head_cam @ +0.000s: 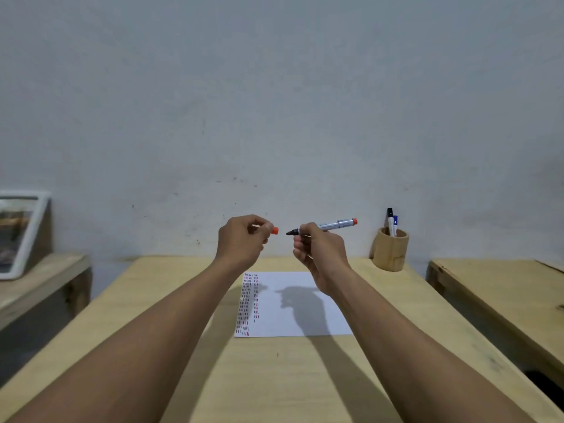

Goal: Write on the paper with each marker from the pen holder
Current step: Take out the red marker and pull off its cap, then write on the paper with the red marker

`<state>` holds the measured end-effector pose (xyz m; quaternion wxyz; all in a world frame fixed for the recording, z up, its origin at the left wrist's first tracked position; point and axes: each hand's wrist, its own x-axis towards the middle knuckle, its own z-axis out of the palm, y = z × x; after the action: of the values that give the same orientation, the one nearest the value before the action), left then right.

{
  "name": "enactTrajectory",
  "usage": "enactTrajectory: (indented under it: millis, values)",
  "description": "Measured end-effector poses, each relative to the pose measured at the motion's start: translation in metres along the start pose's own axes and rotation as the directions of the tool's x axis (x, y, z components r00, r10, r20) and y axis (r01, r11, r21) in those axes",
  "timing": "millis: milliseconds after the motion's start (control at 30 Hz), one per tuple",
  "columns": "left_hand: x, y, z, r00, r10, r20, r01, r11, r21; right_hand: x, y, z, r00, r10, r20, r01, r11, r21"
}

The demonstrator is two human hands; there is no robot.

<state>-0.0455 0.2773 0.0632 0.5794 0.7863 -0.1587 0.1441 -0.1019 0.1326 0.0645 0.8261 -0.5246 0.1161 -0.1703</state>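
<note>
My right hand [317,248] holds a grey marker [334,225] with a red end cap, raised above the table, its dark tip bare and pointing left. My left hand [241,239] pinches the marker's red cap [274,230] a short gap away from the tip. Below the hands lies a white paper [293,309] with columns of short red and dark strokes along its left side. A round wooden pen holder [390,250] stands at the table's back right with two markers [392,222] upright in it.
The paper rests on a light wooden table [274,377]. A second wooden table [500,300] stands to the right across a gap. On a lower bench at the left leans a white-framed picture [21,233]. A plain wall rises behind.
</note>
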Motion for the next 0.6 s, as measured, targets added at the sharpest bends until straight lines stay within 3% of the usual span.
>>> enactTrajectory:
  millis: [367,600]
  values:
    - [-0.013,-0.083,-0.036,0.986,-0.159,-0.046,0.165,0.917,0.362,-0.007,0.073,0.003,0.995,0.045,0.088,-0.015,0.95,-0.313]
    - [-0.03,-0.11,-0.027,0.95,-0.306,-0.064,0.313,0.924,0.22,-0.008,0.101,-0.001,0.994,-0.034,0.101,0.088,0.8,-0.593]
